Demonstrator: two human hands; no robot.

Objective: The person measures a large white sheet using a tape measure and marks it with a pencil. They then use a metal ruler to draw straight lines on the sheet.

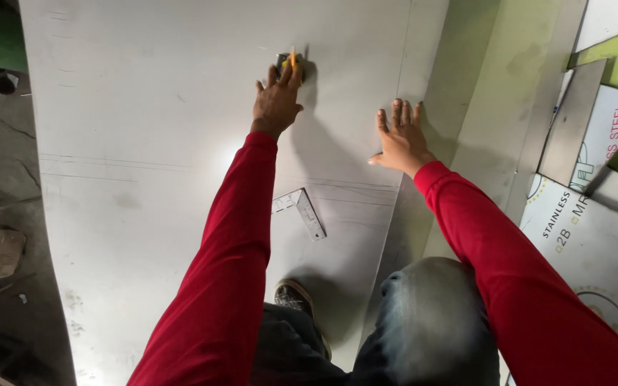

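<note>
While the right hand (400, 139) lies flat and empty on the steel sheet (144, 143), the left hand (278, 100) grips a yellow marker (292, 60) far up it (square (302, 211) idle below), scribed lines already crossing, cutting untouched.

I am seeing a dull grey steel sheet (151, 143) showing faint dark scribed lines. Red sleeves (230, 271) are covering both arms. The tape measure (289, 66) is showing black and yellow. A silvery try square (302, 209) is lying there, and faded grey-blue jeans (430, 314) are showing below.
</note>
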